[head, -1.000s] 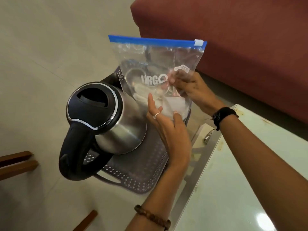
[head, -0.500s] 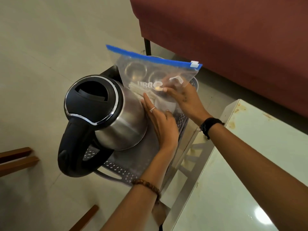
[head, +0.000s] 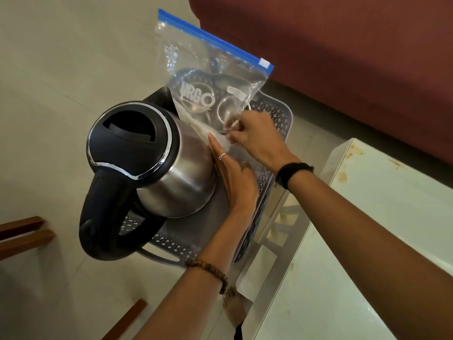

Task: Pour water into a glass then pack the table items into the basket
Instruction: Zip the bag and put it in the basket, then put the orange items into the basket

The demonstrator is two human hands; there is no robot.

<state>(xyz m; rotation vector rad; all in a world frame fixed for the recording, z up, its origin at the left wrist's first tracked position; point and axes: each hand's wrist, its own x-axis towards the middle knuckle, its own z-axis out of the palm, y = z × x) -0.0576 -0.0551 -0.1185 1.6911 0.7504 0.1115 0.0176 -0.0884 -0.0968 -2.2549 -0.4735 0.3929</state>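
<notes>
Right hand (head: pixel 257 138) pinched the clear blue-zippered plastic bag (head: pixel 210 77) in a tight grip above the grey perforated plastic basket (head: pixel 277 114); left hand (head: pixel 235 180), fingers straight, pressed beside the steel-and-black electric kettle (head: pixel 147 163) crowding it.

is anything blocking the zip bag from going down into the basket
Partly. The kettle fills the basket's left side, so only the slot on its right is free. The zip bag is entering there, its top above the rim. Left hand lies against the kettle; right hand pinches the bag.
</notes>
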